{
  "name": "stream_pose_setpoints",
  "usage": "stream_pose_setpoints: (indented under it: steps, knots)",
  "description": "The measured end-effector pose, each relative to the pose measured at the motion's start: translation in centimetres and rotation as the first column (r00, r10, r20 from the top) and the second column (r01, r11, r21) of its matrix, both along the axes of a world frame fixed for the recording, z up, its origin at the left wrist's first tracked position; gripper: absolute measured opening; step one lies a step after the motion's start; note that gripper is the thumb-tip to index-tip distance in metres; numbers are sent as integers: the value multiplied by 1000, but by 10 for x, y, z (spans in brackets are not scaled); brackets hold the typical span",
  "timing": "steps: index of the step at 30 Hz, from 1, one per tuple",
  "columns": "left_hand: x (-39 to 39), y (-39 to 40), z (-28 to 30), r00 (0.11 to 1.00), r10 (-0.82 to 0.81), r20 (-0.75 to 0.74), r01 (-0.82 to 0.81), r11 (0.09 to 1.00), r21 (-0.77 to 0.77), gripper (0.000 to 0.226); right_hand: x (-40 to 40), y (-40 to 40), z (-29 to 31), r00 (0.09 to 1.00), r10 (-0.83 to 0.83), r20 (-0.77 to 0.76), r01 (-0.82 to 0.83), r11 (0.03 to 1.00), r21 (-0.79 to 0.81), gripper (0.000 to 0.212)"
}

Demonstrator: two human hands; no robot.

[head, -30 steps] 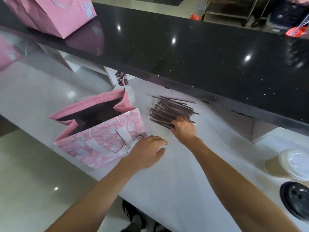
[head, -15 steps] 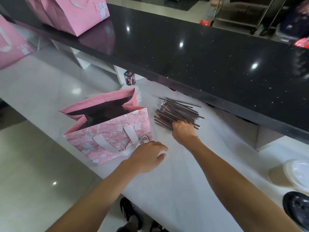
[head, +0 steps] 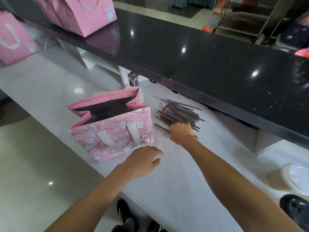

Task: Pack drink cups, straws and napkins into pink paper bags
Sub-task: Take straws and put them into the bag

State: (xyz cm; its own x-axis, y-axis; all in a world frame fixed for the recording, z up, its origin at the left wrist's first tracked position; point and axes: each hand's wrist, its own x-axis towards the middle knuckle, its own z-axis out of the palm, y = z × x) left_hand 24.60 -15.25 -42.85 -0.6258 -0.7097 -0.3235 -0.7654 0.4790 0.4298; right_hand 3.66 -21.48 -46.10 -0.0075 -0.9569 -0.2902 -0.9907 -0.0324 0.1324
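An open pink paper bag [head: 115, 129] with white handles stands on the white counter [head: 175, 178]. To its right lies a pile of dark wrapped straws [head: 177, 113]. My right hand [head: 182, 133] is on the near edge of the pile, its fingers curled round a straw that sticks out to the left. My left hand [head: 143, 160] hovers relaxed over the counter just in front of the bag's right corner, holding nothing. A drink cup with a clear lid [head: 291, 180] and a black-lidded one [head: 296, 210] sit at the right edge.
A black raised countertop [head: 200, 52] overhangs the back of the work surface. More pink bags stand on it [head: 80, 12] and at far left [head: 11, 41]. A small dark box [head: 133, 79] sits under the ledge. White napkins [head: 141, 94] peek out behind the bag.
The view has shifted slightly. My right hand has closed on a straw at the pile's near edge; my left hand stays by the bag.
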Motion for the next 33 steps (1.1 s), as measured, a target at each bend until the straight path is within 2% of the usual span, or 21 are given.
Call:
stream_pose_setpoints:
  steps: [3,5,8,10,12,19,25,29,33]
  knots:
    - [0,-1,2,1000,-1,-21,1,1000,-15,34,-5,9,6,985,-64,162,74,996,-56,13]
    - [-2,-2,5,999,-6,-44,4,999,-37,33,-10,18,14,933,-159,323,189,980,-61,11]
    - [-5,-4,8,996,-20,-89,16,999,-51,31,-17,36,27,736,-295,609,386,922,-19,9]
    - [-8,-6,13,992,-40,-117,31,997,-72,30,-21,48,36,563,-297,771,460,888,5,4]
    - [-10,-8,21,988,-63,-139,49,993,-105,30,-24,59,49,448,-256,856,488,873,6,5]
    - [4,-13,77,960,-160,-230,121,977,-174,29,-17,58,119,217,-57,975,393,919,-33,4]
    - [58,-28,127,932,-134,-335,-1,927,-375,25,16,16,181,105,35,994,234,970,-59,15]
    - [108,-47,146,898,-100,-429,-137,863,-486,24,62,-14,199,116,98,988,147,982,-115,15]
    - [152,-74,140,912,55,-406,-277,812,-514,24,110,-38,204,141,150,979,141,975,-170,16]
